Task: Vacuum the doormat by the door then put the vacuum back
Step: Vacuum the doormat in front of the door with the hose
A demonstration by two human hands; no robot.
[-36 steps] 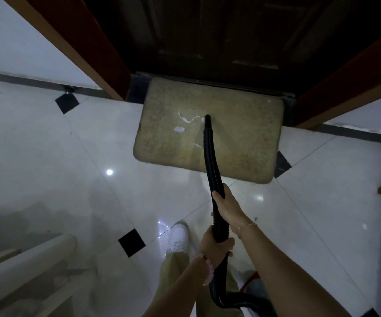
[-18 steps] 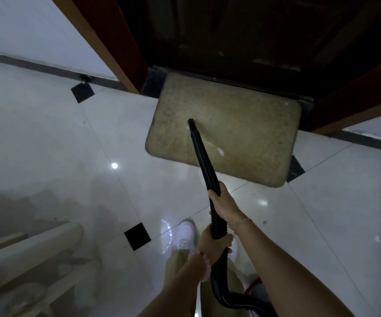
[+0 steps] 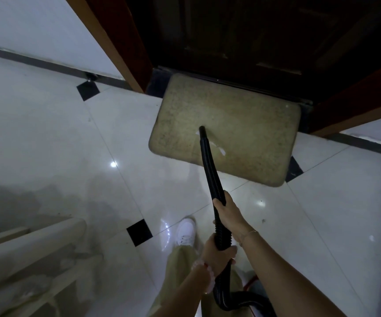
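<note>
A beige doormat (image 3: 249, 124) lies on the white tile floor in front of the dark wooden door (image 3: 242, 35). A black ribbed vacuum hose (image 3: 210, 165) reaches from my hands to the mat, and its tip rests near the mat's middle left. Small white scraps (image 3: 222, 151) lie on the mat beside the hose. My right hand (image 3: 227, 210) grips the hose higher up. My left hand (image 3: 217, 252) holds it lower down, closer to my body. The vacuum's body is mostly hidden at the bottom edge.
White glossy floor tiles with small black diamond insets (image 3: 139, 232) surround the mat. A pale wooden bench or rail (image 3: 31, 243) stands at the lower left. My white shoe (image 3: 186, 232) is on the floor below the mat. Brown door frame posts (image 3: 114, 44) flank the door.
The hose tip has swept across the mat, first left, then back toward the middle. Several white scraps near the tip one second ago are gone. Both hands keep their grip.
</note>
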